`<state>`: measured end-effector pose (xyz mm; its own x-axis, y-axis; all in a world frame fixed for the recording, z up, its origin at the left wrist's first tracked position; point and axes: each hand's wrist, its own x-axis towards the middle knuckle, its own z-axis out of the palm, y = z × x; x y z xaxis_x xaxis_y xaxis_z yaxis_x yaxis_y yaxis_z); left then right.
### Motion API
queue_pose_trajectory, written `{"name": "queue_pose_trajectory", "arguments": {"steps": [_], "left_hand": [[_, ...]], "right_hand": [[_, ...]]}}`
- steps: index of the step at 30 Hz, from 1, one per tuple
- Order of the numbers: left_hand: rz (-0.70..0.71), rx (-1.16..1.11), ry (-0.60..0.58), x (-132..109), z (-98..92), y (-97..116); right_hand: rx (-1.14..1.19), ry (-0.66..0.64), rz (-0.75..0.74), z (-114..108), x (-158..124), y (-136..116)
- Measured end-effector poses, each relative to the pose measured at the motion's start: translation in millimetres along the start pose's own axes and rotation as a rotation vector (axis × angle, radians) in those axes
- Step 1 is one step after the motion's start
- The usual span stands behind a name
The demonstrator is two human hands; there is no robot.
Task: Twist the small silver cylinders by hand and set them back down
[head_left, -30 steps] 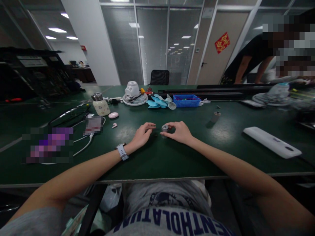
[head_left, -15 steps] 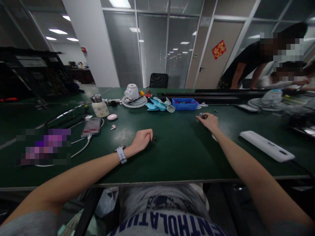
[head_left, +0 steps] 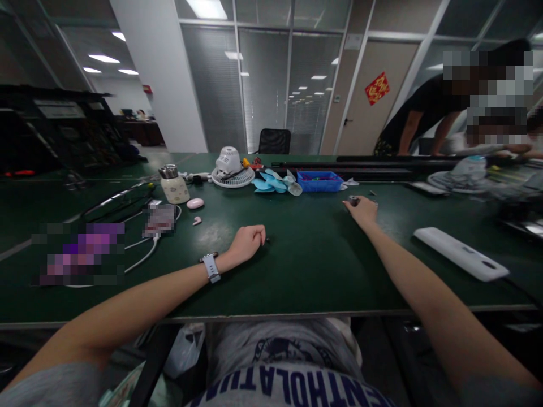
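Note:
My left hand, with a watch on its wrist, rests on the green table with its fingers curled closed. A tiny dark piece shows right at its fingertips; whether the fingers grip it I cannot make out. Farther off to the right, my right hand is closed, thumb and fingers around a small dark grey, metallic-looking part. That part is too small to name and half covered by the fingers. Beyond this hand stands a blue basket with small things in it.
Light blue fan blades and a white fan head on its grille lie at the back. To the left are a bottle, a pink case, an earbud and a cabled phone. A white power strip lies right; people lean beyond.
My right hand has shifted very slightly, and the part in its fingers shows at a different angle. My left hand stays nearly in place. The view has tilted a little.

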<state>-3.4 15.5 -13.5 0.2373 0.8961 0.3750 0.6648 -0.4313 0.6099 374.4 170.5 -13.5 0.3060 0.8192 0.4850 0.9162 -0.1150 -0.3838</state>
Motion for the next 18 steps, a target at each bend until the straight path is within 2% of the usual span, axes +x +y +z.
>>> {"name": "queue_pose_trajectory", "arguments": {"steps": [3, 5, 8, 10, 13, 15, 16, 18], "left_hand": [[-0.015, 0.001, 0.003, 0, -0.3, 0], [-0.045, 0.002, 0.038, 1, -0.6, -1], [-0.109, 0.010, 0.126, 2, -1.9, -3], [-0.146, 0.010, 0.171, 3, -3.1, -3], [-0.163, 0.002, 0.201, 3, -4.4, -3], [-0.147, -0.002, 0.202, 2, -4.6, -2], [-0.138, -0.004, 0.201, 2, -4.6, -2], [-0.131, -0.013, 0.194, 2, -4.3, -1]], "right_hand": [[-0.044, 0.012, -0.049, -5, -3, -4], [-0.085, 0.061, -0.110, -14, -11, -15], [-0.096, 0.141, -0.277, -32, -40, -50], [-0.041, 0.139, -0.489, -41, -71, -82], [0.098, -0.013, -0.885, -45, -122, -127], [0.155, -0.127, -1.075, -41, -150, -146], [0.170, -0.162, -1.122, -38, -160, -152], [0.179, -0.187, -1.127, -33, -170, -157]]}}
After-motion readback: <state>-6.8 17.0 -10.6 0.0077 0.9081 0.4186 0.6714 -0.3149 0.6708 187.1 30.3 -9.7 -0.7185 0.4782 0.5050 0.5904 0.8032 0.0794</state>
